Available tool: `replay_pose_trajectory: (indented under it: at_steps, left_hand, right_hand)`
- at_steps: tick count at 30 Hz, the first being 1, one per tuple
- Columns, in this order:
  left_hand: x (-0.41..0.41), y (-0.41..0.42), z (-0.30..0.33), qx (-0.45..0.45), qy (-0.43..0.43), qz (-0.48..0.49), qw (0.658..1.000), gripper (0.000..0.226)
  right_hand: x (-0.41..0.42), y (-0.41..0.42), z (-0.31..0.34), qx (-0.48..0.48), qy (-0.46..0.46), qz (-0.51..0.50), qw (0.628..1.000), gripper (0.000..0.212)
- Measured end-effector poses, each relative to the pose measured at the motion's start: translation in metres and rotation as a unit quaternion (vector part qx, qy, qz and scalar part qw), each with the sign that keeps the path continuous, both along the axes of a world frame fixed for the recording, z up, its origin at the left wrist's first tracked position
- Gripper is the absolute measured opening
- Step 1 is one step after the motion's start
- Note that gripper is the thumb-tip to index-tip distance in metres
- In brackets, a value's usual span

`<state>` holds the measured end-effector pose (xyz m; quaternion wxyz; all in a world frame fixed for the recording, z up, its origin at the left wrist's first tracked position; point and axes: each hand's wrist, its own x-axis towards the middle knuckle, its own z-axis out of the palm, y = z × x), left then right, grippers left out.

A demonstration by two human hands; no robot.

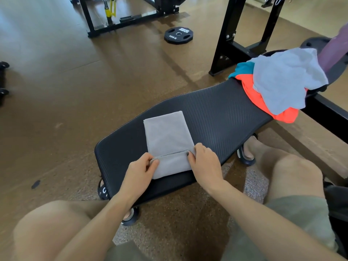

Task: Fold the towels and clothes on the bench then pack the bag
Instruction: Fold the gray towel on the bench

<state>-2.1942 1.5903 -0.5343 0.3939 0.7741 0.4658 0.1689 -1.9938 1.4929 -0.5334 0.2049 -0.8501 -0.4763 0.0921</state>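
On bench [216, 113]: grey towel [166, 136] pinched between hands, left hand [140, 169], right hand [204, 162].

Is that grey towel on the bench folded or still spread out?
Partly folded. The grey towel lies as a narrow layered strip on the bench, and both hands, left and right, pinch its near end doubled over.

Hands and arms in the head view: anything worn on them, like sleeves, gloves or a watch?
Nothing shows on either. The left hand and right hand are bare, without gloves, rings or a watch, and both forearms are uncovered up to the frame edge. No sleeve is visible.
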Motion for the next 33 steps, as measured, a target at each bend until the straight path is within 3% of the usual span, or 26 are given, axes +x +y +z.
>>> replay_pose_trajectory:
  at_steps: [4, 6, 9, 12, 14, 18, 19, 22, 25, 29, 31, 33]
  left_hand:
    - [0.007, 0.001, 0.003, 0.043, 0.043, 0.007, 0.998, 0.024]
    - [0.010, -0.001, 0.006, 0.105, 0.108, -0.019, 0.988, 0.018]
    - [0.013, -0.001, 0.006, 0.244, 0.196, -0.036, 0.949, 0.021]
    - [0.015, 0.008, -0.001, 0.379, 0.199, -0.119, 0.896, 0.029]
    - [0.015, 0.012, -0.005, 0.426, 0.183, -0.200, 0.863, 0.032]
    - [0.016, 0.019, -0.011, 0.413, 0.151, -0.221, 0.870, 0.021]
    - [0.016, 0.021, -0.011, 0.410, 0.144, -0.218, 0.874, 0.019]
    - [0.015, 0.023, -0.008, 0.391, 0.130, -0.221, 0.884, 0.015]
    - [0.010, 0.018, 0.001, 0.345, 0.123, -0.220, 0.904, 0.020]
    - [0.005, 0.014, 0.010, 0.288, 0.164, -0.237, 0.913, 0.051]
    - [0.003, 0.016, 0.010, 0.271, 0.167, -0.243, 0.916, 0.046]
    - [0.000, 0.021, 0.013, 0.206, 0.120, -0.209, 0.948, 0.032]
  right_hand:
    - [0.003, 0.001, -0.002, 0.002, 0.018, -0.012, 1.000, 0.018]
    - [0.005, 0.002, -0.003, 0.010, 0.028, -0.006, 1.000, 0.016]
    - [0.012, 0.003, -0.001, 0.001, 0.033, 0.008, 0.999, 0.017]
    - [0.019, 0.003, 0.000, -0.001, 0.001, 0.050, 0.999, 0.011]
    - [0.022, 0.002, 0.000, 0.014, -0.080, 0.078, 0.994, 0.015]
    - [0.021, -0.006, 0.004, 0.061, -0.219, 0.167, 0.960, 0.005]
    - [0.020, -0.010, 0.007, 0.072, -0.225, 0.211, 0.949, 0.011]
    - [0.021, -0.020, 0.010, 0.045, -0.177, 0.314, 0.932, 0.030]
    - [0.033, -0.020, 0.009, -0.005, -0.146, 0.327, 0.934, 0.047]
    - [0.041, -0.009, 0.014, 0.004, -0.170, 0.342, 0.924, 0.029]
    - [0.043, -0.002, 0.019, 0.016, -0.161, 0.336, 0.928, 0.022]
    - [0.043, 0.005, 0.025, 0.021, -0.110, 0.301, 0.947, 0.021]
